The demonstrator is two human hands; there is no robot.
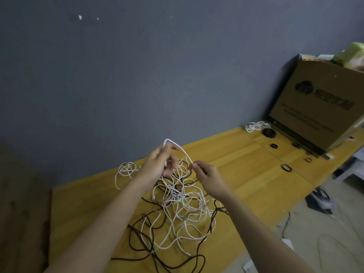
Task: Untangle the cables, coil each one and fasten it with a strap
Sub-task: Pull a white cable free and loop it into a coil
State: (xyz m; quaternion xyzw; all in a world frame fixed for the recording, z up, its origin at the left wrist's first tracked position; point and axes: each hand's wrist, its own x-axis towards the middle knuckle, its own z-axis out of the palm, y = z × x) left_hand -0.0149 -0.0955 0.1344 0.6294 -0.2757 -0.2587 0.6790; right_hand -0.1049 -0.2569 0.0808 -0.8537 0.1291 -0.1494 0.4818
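Now both hands (pixel 157 164) pinch white cable (pixel 184 152).

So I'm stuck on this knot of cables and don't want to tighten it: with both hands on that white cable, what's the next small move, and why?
Probably lift the white cable slowly and follow it down, feeding it out of the tangle. The left hand and right hand both grip it in an arch above the table, but its lower run disappears among crossed white and black loops, so a hard pull would likely cinch them.
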